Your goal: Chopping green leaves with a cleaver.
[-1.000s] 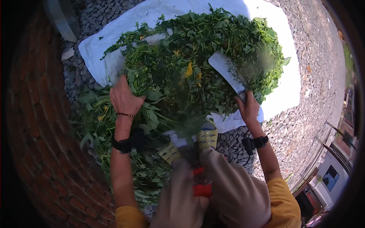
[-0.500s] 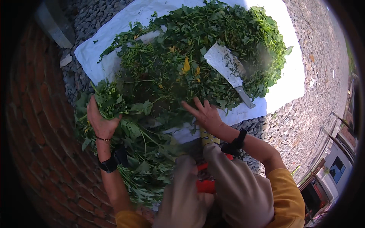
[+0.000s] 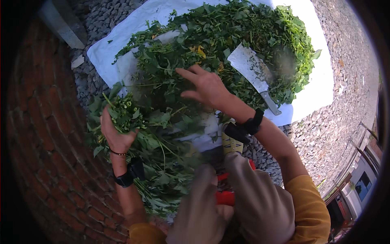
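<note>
At the left, my left hand (image 3: pixel 118 131) is wrapped round a bunch of leafy green stems (image 3: pixel 126 112), whose cut ends face up; long leafy stalks trail below it. My right hand (image 3: pixel 205 86) reaches over the chopped greens (image 3: pixel 239 24), fingers spread, its fingertips at the pile's near-left part; it holds nothing that I can see. Right of that hand a cleaver (image 3: pixel 254 71) lies flat on the heap, bits of leaf stuck to its broad blade and its handle toward me. A few yellow leaves (image 3: pixel 200 52) show among the green.
The heap lies on a white sheet (image 3: pixel 103 53) spread over gravel (image 3: pixel 313 134). A brick surface (image 3: pixel 53 162) runs along the left, with a grey post (image 3: pixel 65 28) at the upper left. More uncut stalks (image 3: pixel 162 191) lie beside my legs. A yellow shoe (image 3: pixel 232 143) is near the sheet's edge.
My right hand has moved up and left, from the near edge of the chopped greens onto the pile. My left hand keeps its hold on the bunch. The whole view has shifted slightly.
</note>
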`<action>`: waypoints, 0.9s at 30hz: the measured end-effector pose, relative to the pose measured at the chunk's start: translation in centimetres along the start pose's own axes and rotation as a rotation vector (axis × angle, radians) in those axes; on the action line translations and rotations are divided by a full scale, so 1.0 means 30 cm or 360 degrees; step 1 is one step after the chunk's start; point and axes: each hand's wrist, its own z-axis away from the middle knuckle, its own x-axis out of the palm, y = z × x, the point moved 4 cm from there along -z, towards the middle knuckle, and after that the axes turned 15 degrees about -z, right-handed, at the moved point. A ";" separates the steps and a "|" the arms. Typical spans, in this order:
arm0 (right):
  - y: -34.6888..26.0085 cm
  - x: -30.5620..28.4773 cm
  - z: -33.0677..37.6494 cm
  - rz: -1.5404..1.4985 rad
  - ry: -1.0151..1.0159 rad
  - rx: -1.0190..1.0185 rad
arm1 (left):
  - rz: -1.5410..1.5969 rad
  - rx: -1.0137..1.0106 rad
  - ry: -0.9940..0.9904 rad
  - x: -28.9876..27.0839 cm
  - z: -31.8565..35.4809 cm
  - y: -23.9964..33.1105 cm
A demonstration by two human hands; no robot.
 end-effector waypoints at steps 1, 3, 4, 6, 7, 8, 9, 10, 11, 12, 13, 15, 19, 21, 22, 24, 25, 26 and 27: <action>-0.013 -0.026 0.004 -0.0122 0.0034 -0.0038 | -0.0007 0.0041 0.0022 -0.005 0.002 0.004; -0.010 -0.085 0.038 -0.0243 0.0139 0.0007 | 0.0022 0.0046 0.0026 -0.007 0.004 0.007; 0.004 -0.121 0.072 -0.0250 0.0211 0.0089 | 0.0052 0.0010 0.0006 -0.005 0.007 0.007; 0.052 -0.191 0.160 -0.0138 0.0344 0.0273 | 0.0056 -0.0037 0.0009 -0.004 0.012 0.009; 0.079 -0.224 0.209 -0.0024 0.0408 0.0334 | 0.0030 -0.0047 0.0034 -0.007 0.013 0.011; 0.113 -0.255 0.268 0.0118 0.0468 0.0495 | 0.0044 -0.0068 0.0043 -0.009 0.015 0.012; 0.143 -0.285 0.329 0.0252 0.0536 0.0635 | 0.0019 -0.0051 0.0054 -0.012 0.014 0.016; 0.169 -0.310 0.385 0.0383 0.0580 0.0723 | 0.0033 -0.0045 0.0049 -0.016 0.013 0.019; 0.199 -0.333 0.442 0.0500 0.0632 0.0911 | 0.0078 -0.0046 0.0026 -0.016 0.010 0.023; 0.210 -0.346 0.480 0.0592 0.0620 0.0843 | 0.0052 -0.0018 0.0048 -0.021 0.007 0.031; 0.222 -0.354 0.514 0.0670 0.0614 0.0860 | 0.0054 0.0005 0.0048 -0.023 0.002 0.040; 0.237 -0.356 0.552 0.0741 0.0596 0.0872 | 0.0005 0.0113 0.0069 -0.021 -0.007 0.073; 0.212 -0.353 0.540 0.0933 0.0549 0.0950 | -0.0121 0.0404 0.0107 0.030 -0.039 0.149; 0.170 -0.347 0.489 0.0953 0.0537 0.0848 | -0.0083 0.0439 0.0019 0.059 -0.035 0.174; 0.138 -0.343 0.457 0.0867 0.0544 0.0710 | -0.0077 0.0456 0.0019 0.062 -0.031 0.179; 0.091 -0.304 0.371 0.0618 0.0424 0.0538 | -0.0113 0.0424 0.0053 0.059 -0.023 0.181; 0.075 -0.266 0.308 0.0454 0.0305 0.0417 | -0.0113 0.0415 0.0092 0.053 -0.017 0.180; 0.064 -0.217 0.242 0.0465 0.0253 0.0345 | -0.0121 0.0391 0.0074 0.052 -0.010 0.179; 0.046 -0.165 0.174 0.0478 0.0234 0.0136 | -0.0115 0.0372 0.0069 0.049 -0.004 0.176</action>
